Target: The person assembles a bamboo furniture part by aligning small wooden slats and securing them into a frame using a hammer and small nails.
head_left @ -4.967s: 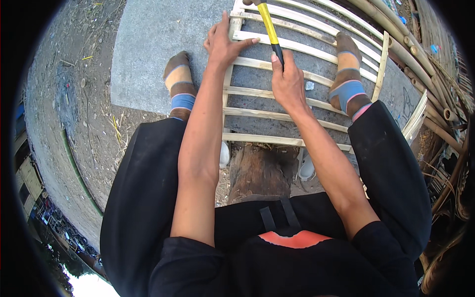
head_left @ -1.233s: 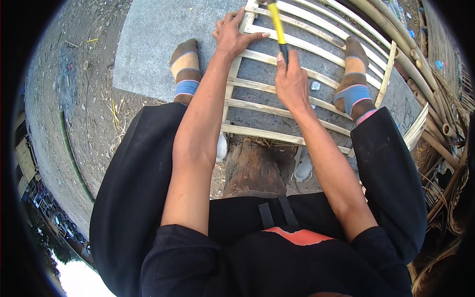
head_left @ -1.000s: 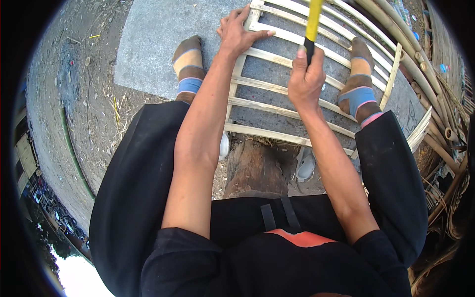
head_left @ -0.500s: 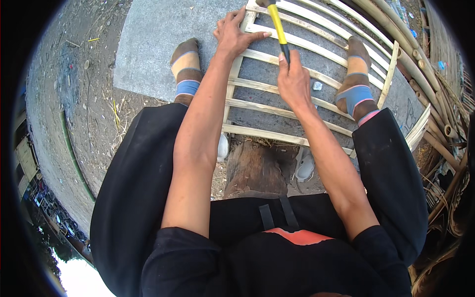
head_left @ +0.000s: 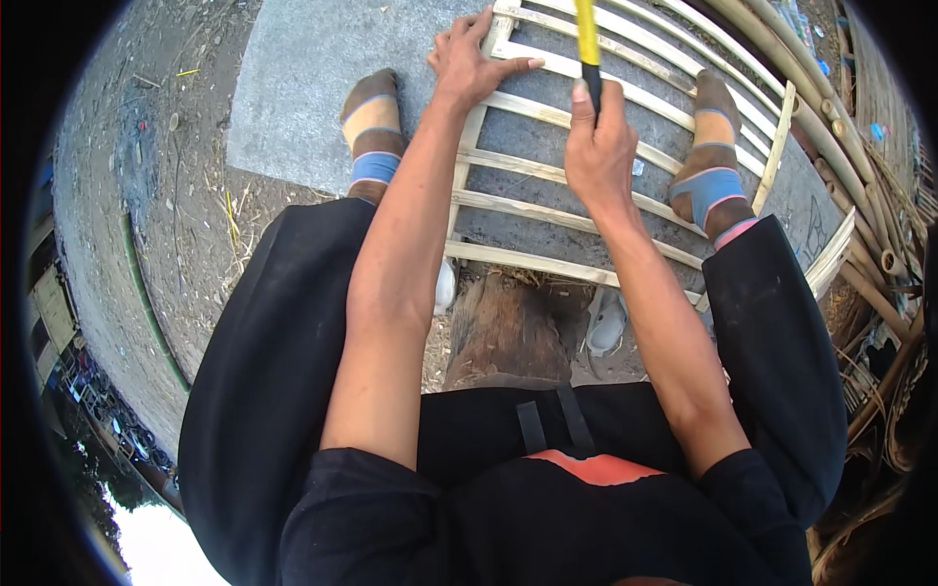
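Slatted wood frame [head_left: 528, 260]: pale, narrow slats running L-R, joined to a rail at L end; flat on grey slab [head_left: 293, 98], in front of person, betw. the feet. Far edge cut off by top of view. Frame lies under & betw. both hands: rail w/ L hand, mid slats below R hand.

L hand [head_left: 464, 63]: at rail's far part, fingers & thumb splayed wide; fingers along outer side of rail, thumb stretched R over a slat. How hard it presses, can't tell.

R hand [head_left: 601, 151]: clamped on black grip of hammer [head_left: 587, 49], thumb up along handle; yellow shaft points away, head out of view past top edge. Hand is over the slats, R of L hand; hands well apart. Can't tell if R knuckles touch wood.

Feet: R foot [head_left: 718, 117], striped sock, on slats nr frame's R side. L foot [head_left: 371, 117], same sock, on slab, L of rail, apart from frame.

Nearer the body: brown wood stump [head_left: 513, 332], just past frame's near slat, betw. knees; grey shoe [head_left: 607, 322] R of it.

Farther out: bundle of pale strips [head_left: 831, 256] nr R knee; bamboo poles [head_left: 760, 39] stacked far R; green pole [head_left: 144, 293] on dirt, far L.
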A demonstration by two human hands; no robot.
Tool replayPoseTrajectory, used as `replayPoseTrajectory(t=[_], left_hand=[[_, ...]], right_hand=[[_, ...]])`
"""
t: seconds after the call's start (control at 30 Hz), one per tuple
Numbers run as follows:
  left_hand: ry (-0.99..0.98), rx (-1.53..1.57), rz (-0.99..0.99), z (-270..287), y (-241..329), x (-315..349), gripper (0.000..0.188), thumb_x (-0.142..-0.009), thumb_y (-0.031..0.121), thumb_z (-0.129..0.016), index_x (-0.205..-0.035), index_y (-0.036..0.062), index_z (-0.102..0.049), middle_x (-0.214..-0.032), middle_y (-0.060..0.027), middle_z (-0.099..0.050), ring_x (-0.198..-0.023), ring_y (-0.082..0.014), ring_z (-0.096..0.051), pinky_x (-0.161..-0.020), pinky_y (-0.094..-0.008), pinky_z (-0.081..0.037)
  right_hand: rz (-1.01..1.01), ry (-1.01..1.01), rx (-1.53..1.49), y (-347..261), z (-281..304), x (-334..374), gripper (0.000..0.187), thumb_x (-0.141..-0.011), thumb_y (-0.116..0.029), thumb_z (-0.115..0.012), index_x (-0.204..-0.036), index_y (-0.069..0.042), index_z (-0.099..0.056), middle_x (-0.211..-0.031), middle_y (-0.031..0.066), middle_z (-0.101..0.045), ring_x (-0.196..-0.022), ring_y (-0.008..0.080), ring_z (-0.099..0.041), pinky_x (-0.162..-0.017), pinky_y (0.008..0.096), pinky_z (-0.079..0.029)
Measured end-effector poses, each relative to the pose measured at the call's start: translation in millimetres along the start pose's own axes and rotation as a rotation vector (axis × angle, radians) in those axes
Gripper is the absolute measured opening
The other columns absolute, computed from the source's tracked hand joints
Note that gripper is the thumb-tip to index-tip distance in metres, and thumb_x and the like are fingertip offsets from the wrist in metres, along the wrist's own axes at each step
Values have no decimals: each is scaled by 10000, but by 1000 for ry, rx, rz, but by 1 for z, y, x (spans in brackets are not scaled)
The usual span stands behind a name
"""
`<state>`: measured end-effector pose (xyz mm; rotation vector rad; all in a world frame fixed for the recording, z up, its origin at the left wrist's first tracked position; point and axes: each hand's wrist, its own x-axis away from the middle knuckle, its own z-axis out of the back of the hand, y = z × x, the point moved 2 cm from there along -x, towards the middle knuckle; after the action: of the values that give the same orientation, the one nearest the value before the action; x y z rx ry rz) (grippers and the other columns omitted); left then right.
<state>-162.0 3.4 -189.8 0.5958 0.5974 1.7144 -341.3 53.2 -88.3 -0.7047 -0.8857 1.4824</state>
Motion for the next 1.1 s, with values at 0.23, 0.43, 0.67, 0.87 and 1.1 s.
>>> replayPoseTrajectory(t=[0.23, 0.43, 0.67, 0.87, 1.1], left_hand=[[39, -9, -13, -8, -9, 4, 1088, -538, 643, -845, -1430, 127, -495, -1372, -114, -498, -1291, -343, -381, -1094, -494, -246], [41, -3, -40, -5, -4, 0, 1085, -568, 654, -829, -1442, 119, -474, -1367, -104, -490, -1303, -355, -362, -1100, -515, -234], [109, 3, 7, 1, 1, -1, 1172, -565, 608, -859, -1466, 34, -377, -1293, -209, -426, -1259, -379, -397, -1097, -516, -275], [24, -1, 118, 18, 9, 31, 893, -696, 526, -817, -1324, -14, -480, -1222, -260, -537, -1191, -411, -497, -1030, -494, -384], [-62, 131, 356, 12, 16, 54, 562, -814, 394, -749, -1142, -15, -546, -1158, -270, -626, -1080, -448, -597, -905, -492, -485]], right_hand=[[6, -55, 184, 22, -4, -10, 227, -1006, -261, -492, -968, -40, -453, -634, 254, -589, -616, 495, -594, -501, 548, -395], [102, 73, 80, 12, -2, -3, 212, -1006, -240, -489, -967, -34, -464, -608, 246, -570, -599, 494, -587, -526, 550, -402], [-138, -5, 144, 16, 15, -21, 233, -994, -266, -503, -1011, -34, -488, -720, 284, -605, -741, 525, -587, -633, 580, -401], [-119, 71, 94, -7, 33, -24, 266, -998, -286, -499, -978, -21, -513, -724, 266, -602, -755, 495, -606, -648, 544, -416], [-87, 66, 70, -51, 73, -41, 322, -982, -328, -516, -946, -9, -542, -760, 226, -595, -768, 436, -590, -698, 495, -428]])
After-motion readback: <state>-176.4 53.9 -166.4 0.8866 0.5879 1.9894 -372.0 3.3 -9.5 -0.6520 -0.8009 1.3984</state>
